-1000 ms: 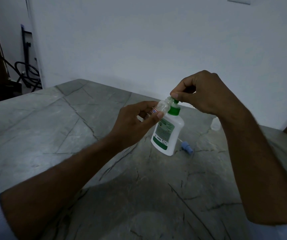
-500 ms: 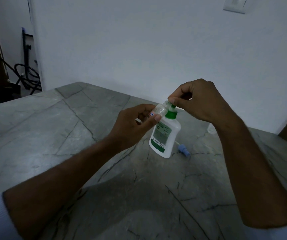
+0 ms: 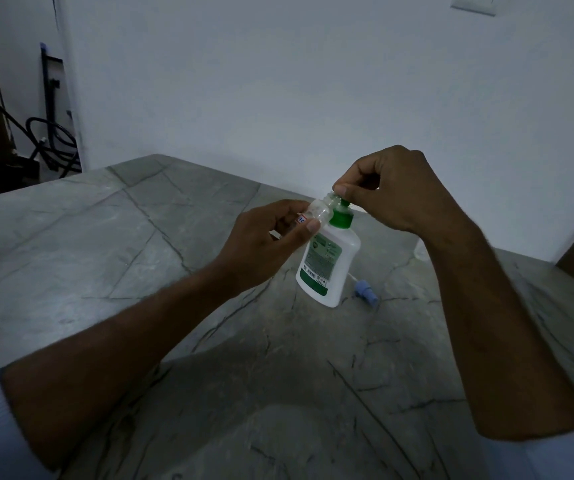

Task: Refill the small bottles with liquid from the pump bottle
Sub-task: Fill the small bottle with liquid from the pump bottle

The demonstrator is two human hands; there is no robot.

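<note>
A white pump bottle (image 3: 330, 268) with a green collar and green label stands on the grey stone table (image 3: 105, 265). My right hand (image 3: 393, 192) grips the green pump head from above, fingers curled over it. My left hand (image 3: 268, 244) pinches a small clear bottle (image 3: 316, 213) between thumb and fingers, tilted, with its mouth against the pump's spout. A second small bottle (image 3: 420, 251) shows only partly behind my right wrist.
A small blue spray cap with a thin tube (image 3: 365, 294) lies on the table just right of the pump bottle. The white wall stands close behind. Cables and a dark stand (image 3: 50, 133) sit off the table's far left.
Both hands and the bottles sit slightly lower in view as my head tilted up. My right hand has stayed on the pump head and the small bottle has stayed at the spout.
</note>
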